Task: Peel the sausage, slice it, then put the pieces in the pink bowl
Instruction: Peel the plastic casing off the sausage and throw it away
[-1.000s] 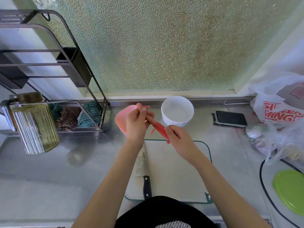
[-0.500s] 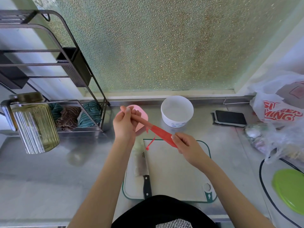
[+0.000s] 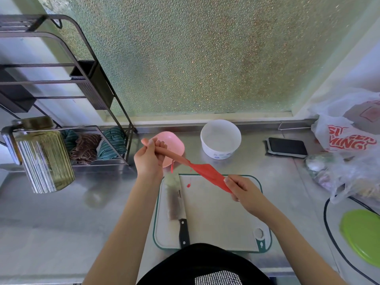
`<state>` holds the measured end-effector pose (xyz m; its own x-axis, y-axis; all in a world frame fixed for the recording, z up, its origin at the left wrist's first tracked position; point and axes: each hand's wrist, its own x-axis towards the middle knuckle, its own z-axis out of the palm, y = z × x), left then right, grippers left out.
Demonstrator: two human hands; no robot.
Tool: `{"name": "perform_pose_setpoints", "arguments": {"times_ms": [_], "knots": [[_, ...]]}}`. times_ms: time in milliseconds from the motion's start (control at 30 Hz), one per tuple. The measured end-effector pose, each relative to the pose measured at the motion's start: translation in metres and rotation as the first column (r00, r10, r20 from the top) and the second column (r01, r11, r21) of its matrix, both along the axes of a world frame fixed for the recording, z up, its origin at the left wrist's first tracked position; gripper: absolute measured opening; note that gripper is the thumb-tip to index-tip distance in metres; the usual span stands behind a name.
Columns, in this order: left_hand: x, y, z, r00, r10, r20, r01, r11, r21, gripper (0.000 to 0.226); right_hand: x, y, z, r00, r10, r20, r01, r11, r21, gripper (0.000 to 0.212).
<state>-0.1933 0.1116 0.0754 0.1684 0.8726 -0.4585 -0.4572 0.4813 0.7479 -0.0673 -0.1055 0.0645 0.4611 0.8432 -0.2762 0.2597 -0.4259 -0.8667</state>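
Observation:
My left hand point(image 3: 148, 159) grips the upper end of a pinkish sausage point(image 3: 174, 155), held in the air in front of the pink bowl point(image 3: 172, 143). My right hand point(image 3: 242, 189) pinches the loose end of the red casing point(image 3: 207, 173), which is stretched down and right from the sausage's lower end over the white cutting board point(image 3: 216, 212). A small red scrap point(image 3: 188, 185) lies on the board. A knife point(image 3: 178, 208) with a black handle rests on the board's left side.
A white bowl point(image 3: 220, 138) stands right of the pink one. A phone point(image 3: 287, 147) and plastic bags point(image 3: 349, 145) lie at the right, a green lid point(image 3: 364, 235) and black cable near the right edge. A glass jar point(image 3: 43, 157) and wire rack point(image 3: 61, 95) stand at the left.
My hands have drawn apart: the left went up and left with the sausage, the right down and right with the casing. More bare sausage now shows.

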Motion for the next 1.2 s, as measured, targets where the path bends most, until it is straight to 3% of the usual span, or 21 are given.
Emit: {"name": "perform_pose_setpoints", "arguments": {"times_ms": [367, 767, 900, 1000, 1133, 1200], "knots": [[-0.006, -0.010, 0.000, 1.000, 0.019, -0.007, -0.019, 0.999, -0.027, 0.022, 0.010, -0.006, -0.008, 1.000, 0.000, 0.025, 0.000, 1.000, -0.022, 0.039], [-0.008, -0.017, 0.000, 1.000, -0.026, 0.009, 0.027, 0.997, -0.076, 0.021, 0.033, -0.008, -0.012, 0.974, 0.008, 0.227, 0.005, 0.998, -0.057, 0.039], [-0.005, -0.020, 0.002, 0.996, -0.082, 0.039, 0.085, 0.992, -0.097, 0.022, 0.034, -0.007, -0.014, 0.965, -0.084, 0.247, 0.089, 0.996, -0.006, 0.040], [0.000, -0.023, 0.004, 0.986, -0.165, 0.026, 0.166, 0.984, -0.062, 0.023, 0.026, 0.001, -0.006, 0.932, -0.146, 0.332, 0.132, 0.989, 0.066, 0.016], [0.014, -0.029, 0.006, 0.973, -0.228, -0.028, 0.228, 0.974, 0.006, 0.026, -0.004, 0.023, 0.007, 0.876, -0.190, 0.443, 0.093, 0.969, 0.231, 0.028], [0.020, -0.031, 0.007, 0.969, -0.243, -0.037, 0.243, 0.970, -0.001, 0.027, -0.017, 0.031, 0.013, 0.907, -0.098, 0.409, 0.037, 0.987, 0.154, 0.029]]}}
